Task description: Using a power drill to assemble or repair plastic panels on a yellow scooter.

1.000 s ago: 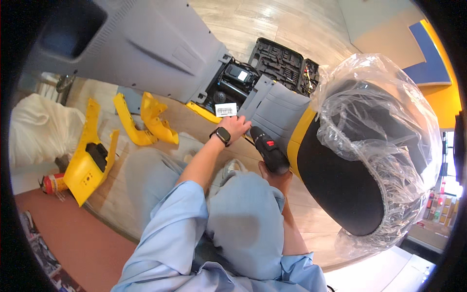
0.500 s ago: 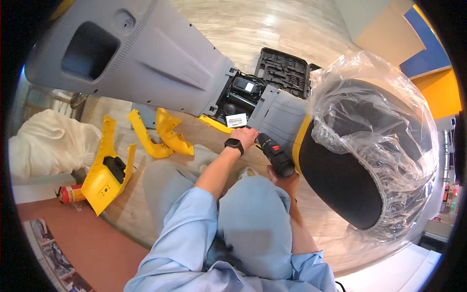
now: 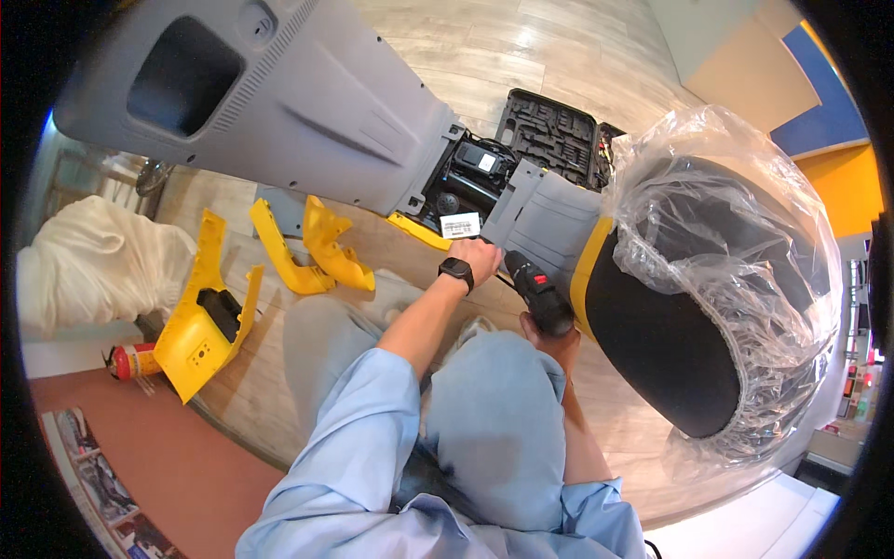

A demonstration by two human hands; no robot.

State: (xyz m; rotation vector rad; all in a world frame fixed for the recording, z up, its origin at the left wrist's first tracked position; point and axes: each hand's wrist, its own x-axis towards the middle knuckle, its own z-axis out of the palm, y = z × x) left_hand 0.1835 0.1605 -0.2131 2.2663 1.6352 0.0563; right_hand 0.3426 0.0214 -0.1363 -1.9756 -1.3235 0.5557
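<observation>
My right hand point(image 3: 553, 343) grips a black cordless drill point(image 3: 542, 296) with a red mark, by its lower end. The drill's nose points up and left toward the scooter's near side. Against that side, just below a white label point(image 3: 460, 225), my left hand point(image 3: 476, 260) has its fingers curled near the drill's front; what they hold is hidden. Beside it, a yellow trim strip point(image 3: 426, 231) runs along the grey scooter body point(image 3: 363, 102). An uncovered bay point(image 3: 456, 186) in the floorboard shows a black unit and wiring.
Removed yellow panels point(image 3: 207, 321) and curved yellow pieces point(image 3: 337, 252) lie at left. Behind the scooter is an open black tool case point(image 3: 549, 130). A plastic-wrapped black seat point(image 3: 661, 345) stands right. A red fire extinguisher point(image 3: 130, 361) and white cloth point(image 3: 102, 261) are far left.
The view has shifted slightly, so the scooter and seat sit a little further right. Both hands and the drill keep nearly the same place against the scooter's side.
</observation>
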